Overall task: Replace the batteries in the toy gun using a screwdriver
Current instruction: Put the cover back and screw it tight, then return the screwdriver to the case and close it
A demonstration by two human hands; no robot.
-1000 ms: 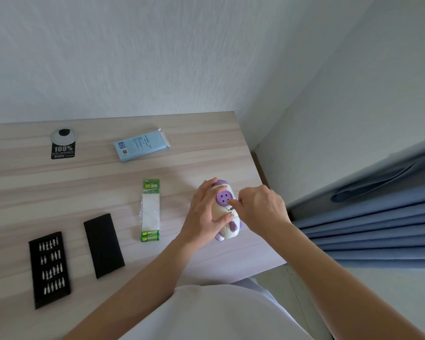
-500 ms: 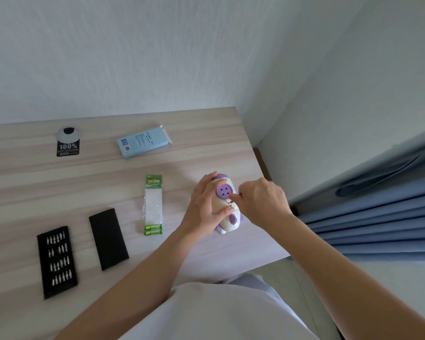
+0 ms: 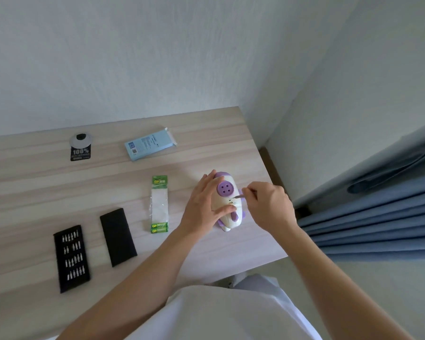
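Both hands are at the white-and-purple toy gun (image 3: 227, 204), which lies on the wooden table (image 3: 35, 192) near its right edge. The left hand (image 3: 203, 204) grips the toy's left side, fingers laid along it and thumb across the body. The right hand (image 3: 268, 204) pinches a thin screwdriver (image 3: 238, 196) in curled fingers, its tip at the body just below the purple disc. Left of the toy lie a GP battery pack (image 3: 159, 204), a black lid (image 3: 118, 236) and a bit tray (image 3: 71, 258); farther back lies a blue box (image 3: 149, 144).
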